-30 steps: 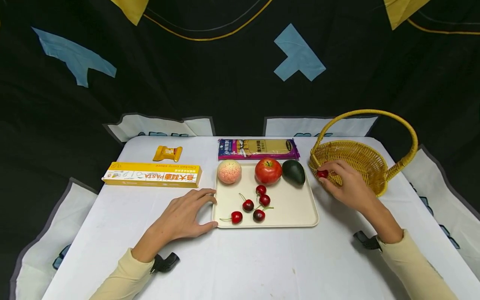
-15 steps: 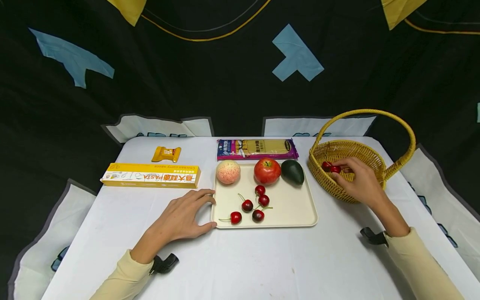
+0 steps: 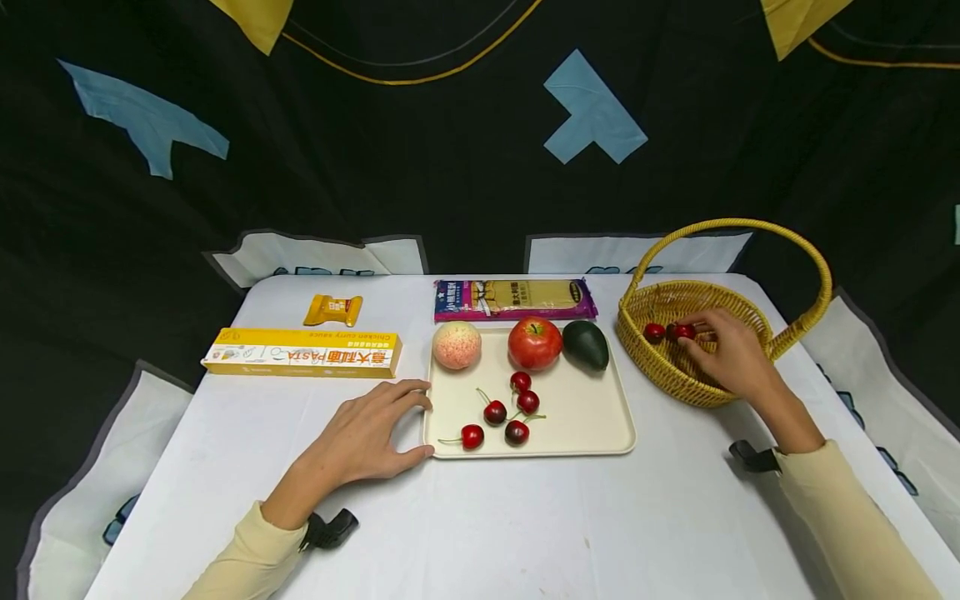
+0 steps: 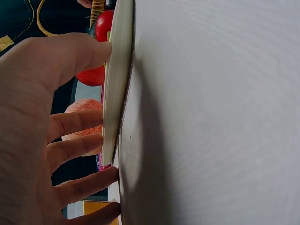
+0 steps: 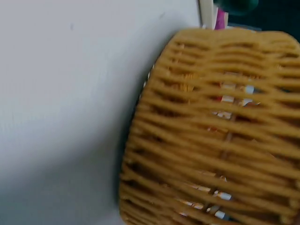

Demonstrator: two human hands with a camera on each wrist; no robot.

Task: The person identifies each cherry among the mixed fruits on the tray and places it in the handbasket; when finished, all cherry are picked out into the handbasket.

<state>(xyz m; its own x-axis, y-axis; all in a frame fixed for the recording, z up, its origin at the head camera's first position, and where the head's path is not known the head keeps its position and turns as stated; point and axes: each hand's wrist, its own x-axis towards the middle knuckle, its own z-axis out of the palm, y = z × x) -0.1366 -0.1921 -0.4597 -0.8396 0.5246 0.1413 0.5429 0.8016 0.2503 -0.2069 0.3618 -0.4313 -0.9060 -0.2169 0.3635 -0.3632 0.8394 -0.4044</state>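
Inside the yellow wicker basket (image 3: 652, 364) at the right, my right hand (image 3: 727, 350) pinches a red cherry (image 3: 683, 332) between thumb and fingers. A second cherry (image 3: 654, 333) lies to its left in the basket. At the left rim of the cream tray (image 3: 585, 425), my left hand (image 3: 367, 429) is spread, its thumb and some fingertips touching the edge. On that tray are several cherries (image 3: 494, 412), a peach (image 3: 457, 345), a red apple (image 3: 535, 342) and a dark green avocado (image 3: 586, 345). The basket wall (image 5: 211, 126) hides my right hand in the right wrist view.
Behind the tray lies a purple and yellow pasta packet (image 3: 514, 300). To the left are a yellow pasta box (image 3: 302, 352) and a small orange-yellow wrapped packet (image 3: 333, 310). The basket's tall handle (image 3: 738, 223) arches above its opening. A black curtain (image 3: 420, 167) hangs behind the table.
My right hand has moved from the basket's left rim rightward into the basket with a cherry. Another cherry in the basket has come into sight. My left hand stays at the tray.
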